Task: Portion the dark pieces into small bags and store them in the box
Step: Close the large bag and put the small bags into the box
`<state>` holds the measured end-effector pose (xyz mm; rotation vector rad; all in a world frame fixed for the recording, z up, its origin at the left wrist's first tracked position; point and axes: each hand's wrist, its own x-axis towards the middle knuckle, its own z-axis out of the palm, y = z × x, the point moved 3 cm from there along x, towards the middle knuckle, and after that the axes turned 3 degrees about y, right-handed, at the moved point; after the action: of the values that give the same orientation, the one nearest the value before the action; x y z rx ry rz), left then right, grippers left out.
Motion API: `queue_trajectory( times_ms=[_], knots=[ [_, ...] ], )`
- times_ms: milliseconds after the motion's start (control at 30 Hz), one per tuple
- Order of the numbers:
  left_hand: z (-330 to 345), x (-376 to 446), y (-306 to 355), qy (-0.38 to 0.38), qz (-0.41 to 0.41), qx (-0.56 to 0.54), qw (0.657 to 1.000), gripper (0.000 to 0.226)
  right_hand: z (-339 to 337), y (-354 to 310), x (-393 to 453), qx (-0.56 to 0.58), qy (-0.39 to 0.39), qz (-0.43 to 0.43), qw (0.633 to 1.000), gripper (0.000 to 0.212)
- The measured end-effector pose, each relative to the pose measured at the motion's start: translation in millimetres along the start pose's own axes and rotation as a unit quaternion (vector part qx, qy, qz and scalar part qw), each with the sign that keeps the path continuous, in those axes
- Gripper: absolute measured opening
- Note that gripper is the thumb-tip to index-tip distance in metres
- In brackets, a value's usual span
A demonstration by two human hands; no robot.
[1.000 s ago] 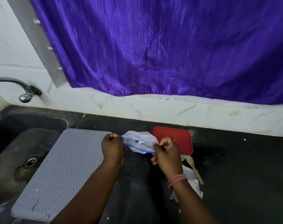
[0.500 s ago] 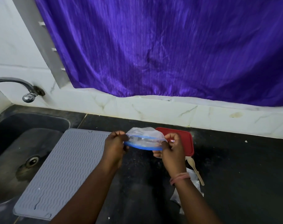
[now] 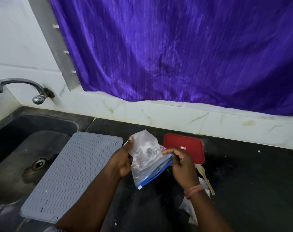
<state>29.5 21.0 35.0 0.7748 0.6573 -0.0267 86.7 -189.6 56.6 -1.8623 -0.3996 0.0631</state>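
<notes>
Lower centre of frame: both hands hold one small clear zip bag (image 3: pixel 146 158) above the black counter (image 3: pixel 242 173).

Left hand (image 3: pixel 121 160): fingers curled round the bag's closed, crumpled end, thumb up along the plastic. Gripping the bag.

Right hand (image 3: pixel 182 164): fingertips pinch the blue zip strip at its upper right end. The strip runs down-left from there to a free corner low in the frame. Cannot tell whether the zip is sealed along its whole length.

Bag contents: something dark shows faintly through the plastic near the middle; too blurred to count pieces or judge the fill.

Right of the hands, touching nothing: the box under its red lid (image 3: pixel 184 148), sitting on the counter with the lid on. A pale wooden spoon (image 3: pixel 205 177) lies just below it, partly behind the right wrist. More crumpled clear plastic (image 3: pixel 191 210) lies on the counter beside the right forearm, possibly further bags.

Left side: grey ribbed mat (image 3: pixel 67 173) overlapping the sink (image 3: pixel 16 148); tap (image 3: pixel 21 86) above.

Progress, as judged: one portion looks bagged and is at the closing stage. Still left: finishing the seal, lifting the red lid, placing this bag inside. No supply of loose dark pieces is in view, so how many portions remain cannot be told.
</notes>
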Motion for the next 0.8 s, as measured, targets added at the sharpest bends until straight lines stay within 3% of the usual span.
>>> queue_trajectory(
  times_ms=[100,200,300,367,500,600,667,800],
  knots=[
    [-14,-1,4,0.114,0.001,-0.017,0.993,0.054,-13,7,9,0.028,0.045,0.018,0.998,0.051],
    [-18,-1,6,0.131,0.023,-0.028,0.991,0.042,-26,13,15,0.062,0.092,0.025,0.993,0.046],
    [-13,-2,5,0.126,0.045,-0.025,0.991,0.033,-23,11,17,0.110,0.060,0.040,0.991,0.037],
    [-12,-3,5,0.105,0.051,-0.024,0.993,0.035,-23,9,17,0.128,0.024,0.035,0.991,0.022],
    [-11,-12,5,0.029,0.041,0.034,0.998,0.059,-30,7,15,0.211,0.002,0.060,0.976,0.021],
    [-9,-29,4,-0.021,0.026,0.097,0.995,0.059,-29,0,15,0.262,0.004,0.100,0.960,0.012],
    [-13,-38,5,-0.049,0.012,0.109,0.993,0.054,-32,0,19,0.204,-0.002,0.085,0.975,0.023],
    [-17,-49,14,-0.087,-0.035,0.191,0.977,0.071,-36,-10,26,0.116,-0.039,0.028,0.992,0.045]
  ],
)
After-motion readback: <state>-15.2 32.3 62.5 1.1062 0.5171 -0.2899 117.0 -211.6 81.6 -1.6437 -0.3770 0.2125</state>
